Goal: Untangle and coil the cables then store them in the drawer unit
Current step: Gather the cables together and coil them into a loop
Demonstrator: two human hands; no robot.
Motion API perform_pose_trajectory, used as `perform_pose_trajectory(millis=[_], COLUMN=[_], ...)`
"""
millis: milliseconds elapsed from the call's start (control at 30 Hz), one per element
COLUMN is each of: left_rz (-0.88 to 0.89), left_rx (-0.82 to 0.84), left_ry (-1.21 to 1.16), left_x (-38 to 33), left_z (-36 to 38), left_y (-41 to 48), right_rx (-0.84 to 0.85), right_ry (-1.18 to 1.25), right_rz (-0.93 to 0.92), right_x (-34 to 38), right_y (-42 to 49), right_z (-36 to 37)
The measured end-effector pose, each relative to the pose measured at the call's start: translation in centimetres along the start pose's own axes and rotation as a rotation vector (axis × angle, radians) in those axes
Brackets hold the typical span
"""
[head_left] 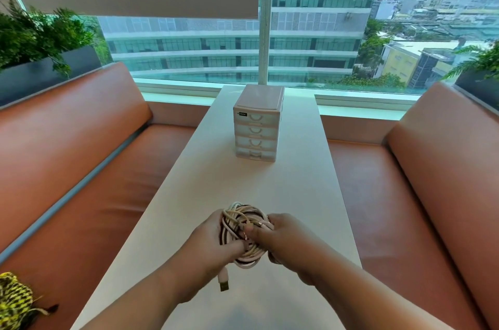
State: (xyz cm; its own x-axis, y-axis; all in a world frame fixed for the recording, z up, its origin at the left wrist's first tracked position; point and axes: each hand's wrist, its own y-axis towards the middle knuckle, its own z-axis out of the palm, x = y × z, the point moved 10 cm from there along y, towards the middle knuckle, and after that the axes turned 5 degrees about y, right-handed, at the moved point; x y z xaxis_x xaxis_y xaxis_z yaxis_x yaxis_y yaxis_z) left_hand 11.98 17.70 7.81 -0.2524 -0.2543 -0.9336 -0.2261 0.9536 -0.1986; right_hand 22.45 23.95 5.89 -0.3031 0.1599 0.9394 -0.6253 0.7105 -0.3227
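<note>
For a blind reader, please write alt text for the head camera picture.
Two hands grip a tangled bundle of cables over a white table, the left hand and the right hand on either side. A drawer unit, drawers closed, stands farther along the table near a window.

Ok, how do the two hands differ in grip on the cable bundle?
The left hand wraps the left side of the cable bundle, thumb across the coils; the right hand pinches a strand near its middle. A USB plug hangs below the left hand, none below the right. Both grip it.
</note>
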Motion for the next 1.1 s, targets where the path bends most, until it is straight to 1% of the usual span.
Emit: perform_pose_trajectory(millis=[67,133,200,267,367,500,567,667,733,800,867,967,1033,1100], left_rz=[-0.025,-0.013,0.006,0.018,0.019,-0.021,-0.055,-0.095,-0.084,-0.054,-0.035,0.006,0.067,0.123], left_rx=[-0.02,-0.073,-0.137,-0.161,-0.121,-0.062,-0.032,-0.075,-0.074,-0.035,-0.047,-0.181,-0.269,-0.327], left_ry=[0.049,0.079,0.068,0.013,-0.063,-0.132,-0.205,-0.181,-0.177,-0.177,-0.123,0.096,0.267,0.389], left_x=[0.4,0.3,0.1,0.0,-0.2,-0.1,0.0,0.3,0.2,0.0,-0.1,-0.6,-1.6,-2.6], left_z=[-0.1,-0.3,-0.7,-0.9,-0.5,0.0,0.4,0.3,0.3,0.5,0.2,-0.8,-1.3,-1.5], left_y=[0.0,-0.1,-0.3,-0.5,-0.5,-0.4,-0.3,-0.2,-0.1,-0.1,0.0,0.2,0.3,0.4], right_rx=[-0.016,-0.013,0.019,0.072,0.117,0.084,0.052,-0.005,-0.02,0.017,0.054,0.063,0.062,0.072], right_ry=[-0.022,-0.02,-0.036,-0.055,-0.071,-0.053,-0.11,-0.263,-0.255,-0.193,-0.171,-0.166,-0.157,-0.153], right_rz=[0.013,0.031,0.032,0.01,-0.006,-0.003,-0.004,-0.002,0.014,0.034,0.04,0.009,-0.02,-0.047], right_x=[-0.4,-0.6,-0.3,0.3,0.5,0.6,0.7,0.6,0.6,0.6,0.7,1.3,1.8,2.1], right_y=[0.1,0.1,0.1,0.0,-0.3,-0.6,-0.7,-0.4,-0.3,-0.4,-0.5,-0.7,-0.9,-1.1], right_z=[0.0,0.0,-0.1,-0.1,-0.2,-0.1,-0.2,-0.3,-0.5,-0.5,-0.7,-0.5,-0.1,0.5])
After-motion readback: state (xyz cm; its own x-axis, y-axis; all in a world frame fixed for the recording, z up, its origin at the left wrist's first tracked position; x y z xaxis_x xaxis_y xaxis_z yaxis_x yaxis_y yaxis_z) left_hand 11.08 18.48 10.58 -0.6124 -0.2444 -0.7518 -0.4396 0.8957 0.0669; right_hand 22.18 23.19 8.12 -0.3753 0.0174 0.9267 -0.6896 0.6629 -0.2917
